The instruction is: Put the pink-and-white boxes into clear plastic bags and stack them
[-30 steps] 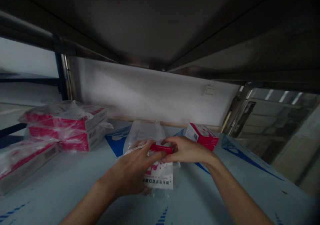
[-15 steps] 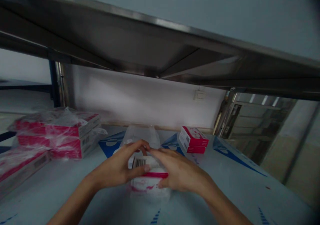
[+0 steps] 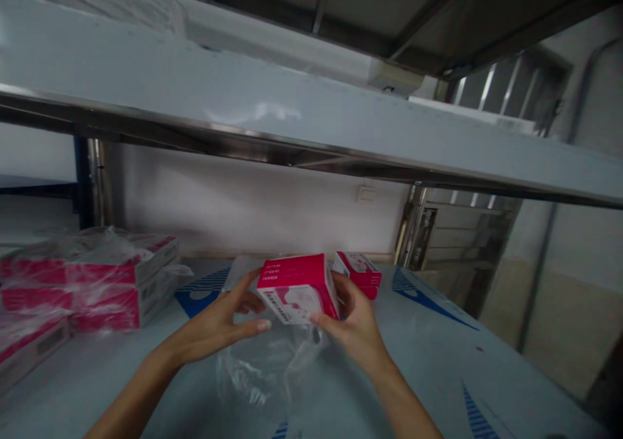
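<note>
Both hands hold a red and white box [image 3: 296, 288] lifted above the shelf surface. My left hand [image 3: 221, 322] grips its left side with fingers curled under it. My right hand [image 3: 353, 315] clasps its right side. A clear plastic bag [image 3: 265, 371] hangs loose below the box and rests crumpled on the shelf. A second red and white box [image 3: 359, 271] lies on the shelf just behind my right hand.
Stacked red and white boxes wrapped in clear plastic [image 3: 92, 276] sit at the left. A steel shelf [image 3: 302, 130] runs overhead. The pale shelf surface with blue markings [image 3: 438, 335] stretches to the right. A white wall [image 3: 253, 202] closes the back.
The box has been lifted up and turned, red top now facing me, with the bag hanging below it. My view has tilted upward, showing the top of the upper shelf.
</note>
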Demonstrator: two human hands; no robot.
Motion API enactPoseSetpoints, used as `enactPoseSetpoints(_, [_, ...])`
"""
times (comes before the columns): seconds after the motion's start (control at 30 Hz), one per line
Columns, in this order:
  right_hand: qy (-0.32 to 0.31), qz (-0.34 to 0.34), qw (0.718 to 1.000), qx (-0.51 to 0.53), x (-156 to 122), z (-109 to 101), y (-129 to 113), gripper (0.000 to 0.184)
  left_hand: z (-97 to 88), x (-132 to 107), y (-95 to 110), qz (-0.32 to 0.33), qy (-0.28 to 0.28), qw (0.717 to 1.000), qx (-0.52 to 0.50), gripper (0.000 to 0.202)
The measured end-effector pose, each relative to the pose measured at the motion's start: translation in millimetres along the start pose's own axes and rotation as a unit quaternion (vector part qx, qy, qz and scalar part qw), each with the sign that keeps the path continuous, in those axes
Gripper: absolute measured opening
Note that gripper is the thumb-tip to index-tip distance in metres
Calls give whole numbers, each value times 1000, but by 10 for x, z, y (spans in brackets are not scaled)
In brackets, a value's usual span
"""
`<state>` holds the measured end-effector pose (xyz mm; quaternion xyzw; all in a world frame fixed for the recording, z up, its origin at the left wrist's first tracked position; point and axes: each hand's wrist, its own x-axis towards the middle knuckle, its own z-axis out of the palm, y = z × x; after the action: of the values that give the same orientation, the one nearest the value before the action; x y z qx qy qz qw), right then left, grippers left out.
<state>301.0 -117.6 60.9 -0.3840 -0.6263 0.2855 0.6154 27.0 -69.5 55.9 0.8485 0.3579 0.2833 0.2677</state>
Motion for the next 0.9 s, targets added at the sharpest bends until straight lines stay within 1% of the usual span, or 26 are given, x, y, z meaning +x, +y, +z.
enactPoseSetpoints(0.07, [60, 9, 997, 54, -23, -105, 27, 66, 35, 3, -10, -14, 3, 999, 33, 84])
enactPoseSetpoints(0.1, [88, 20, 993, 74, -34, -171, 33, 65, 50, 3, -6, -17, 5, 998, 59, 80])
enactPoseSetpoints(0.2, [142, 47, 983, 107, -70, -423, 51, 62, 87, 20, 99, -4, 32, 987, 155, 61])
enactPoseSetpoints(0.27, [161, 55, 980, 102, -102, -625, 83, 63, 128, 64, 273, 6, 63, 978, 200, 50])
enactPoseSetpoints(0.37, [185, 78, 976, 77, -174, -934, 146, 65, 255, 175, 635, 30, 90, 975, 199, 43])
enactPoseSetpoints(0.4, [189, 95, 975, 68, -205, -1028, 161, 65, 316, 221, 752, 53, 88, 977, 187, 42])
enactPoseSetpoints(0.47, [184, 139, 972, 44, -272, -1190, 179, 63, 454, 328, 939, 97, 64, 978, 173, 41])
enactPoseSetpoints(0.53, [166, 190, 968, 15, -337, -1298, 201, 64, 597, 453, 1047, 141, 29, 974, 177, 42])
enactPoseSetpoints(0.6, [148, 229, 962, -13, -384, -1333, 261, 65, 736, 590, 1090, 170, -1, 967, 188, 43])
enactPoseSetpoints(0.67, [138, 246, 959, -36, -397, -1296, 368, 63, 875, 720, 1107, 170, -26, 966, 194, 43])
enactPoseSetpoints(0.73, [137, 232, 961, -63, -369, -1211, 495, 60, 1024, 826, 1122, 134, -59, 966, 214, 48])
enactPoseSetpoints(0.77, [134, 211, 964, -92, -342, -1164, 548, 55, 1101, 869, 1130, 105, -83, 964, 229, 55])
enactPoseSetpoints(0.83, [109, 163, 965, -176, -272, -1084, 610, 43, 1250, 945, 1143, 43, -123, 957, 261, 74])
enactPoseSetpoints(0.87, [90, 145, 960, -222, -235, -1058, 619, 38, 1315, 983, 1143, 19, -131, 954, 270, 83])
enactPoseSetpoints(0.9, [70, 134, 952, -265, -200, -1045, 619, 36, 1369, 1025, 1138, 6, -122, 954, 275, 86])
